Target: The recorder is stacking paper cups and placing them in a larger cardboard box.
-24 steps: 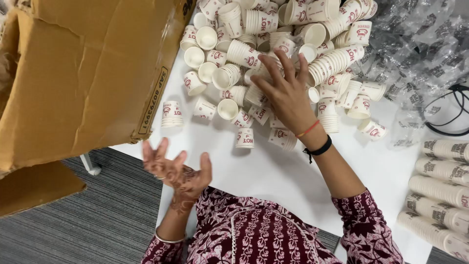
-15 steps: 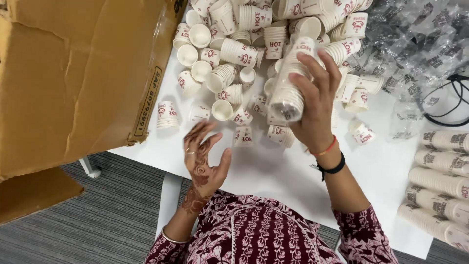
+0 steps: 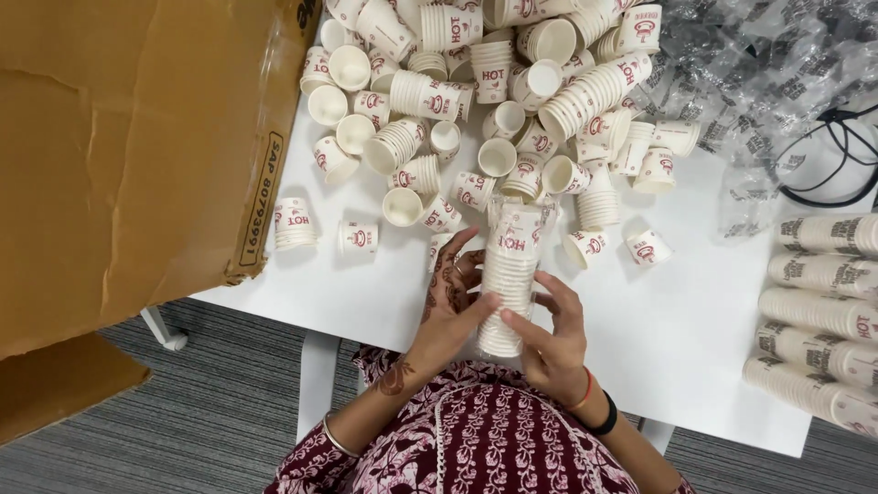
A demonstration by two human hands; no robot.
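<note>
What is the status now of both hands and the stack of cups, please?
Left hand and right hand both closed around stack of nested paper cups, held over the white table. Loose cups heaped just beyond. Cardboard box at left.

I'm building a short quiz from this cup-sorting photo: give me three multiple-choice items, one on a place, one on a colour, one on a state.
1. Where do the wrapped cup sleeves lie?
A. table's right edge
B. on the floor
C. inside the box

2. What colour is the print on the cups?
A. blue
B. red
C. green

3. How is the nested cup stack held?
A. lying untouched
B. left hand only
C. between both hands

Answers: 1 A, they line the white table at right. 2 B, red marks show. 3 C, left hand and right hand clasp it.
</note>
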